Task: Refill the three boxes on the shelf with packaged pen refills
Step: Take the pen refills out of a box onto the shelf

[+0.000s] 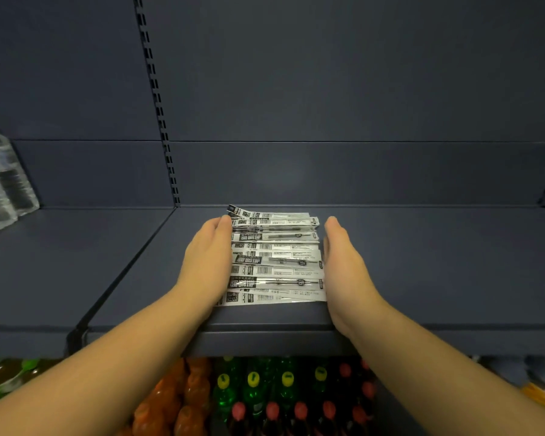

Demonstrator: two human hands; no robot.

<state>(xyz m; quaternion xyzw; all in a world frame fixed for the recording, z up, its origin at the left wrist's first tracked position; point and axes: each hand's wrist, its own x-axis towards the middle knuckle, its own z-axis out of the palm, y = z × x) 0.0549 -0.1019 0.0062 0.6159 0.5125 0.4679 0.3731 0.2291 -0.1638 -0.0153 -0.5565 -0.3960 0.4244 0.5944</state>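
Several packaged pen refills [276,258], in clear wrappers with black and white print, lie crosswise in a row on the dark blue shelf [422,262]. My left hand [206,262] lies flat with straight fingers against the left ends of the packs. On the other side, my right hand [343,262] stands on its edge with straight fingers against the right ends. No boxes are in view.
A pack of clear water bottles [0,184] stands at the far left of the shelf. Below the shelf's front edge are bottled drinks with orange, green and dark contents [265,394]. A slotted upright [158,105] runs down the back panel.
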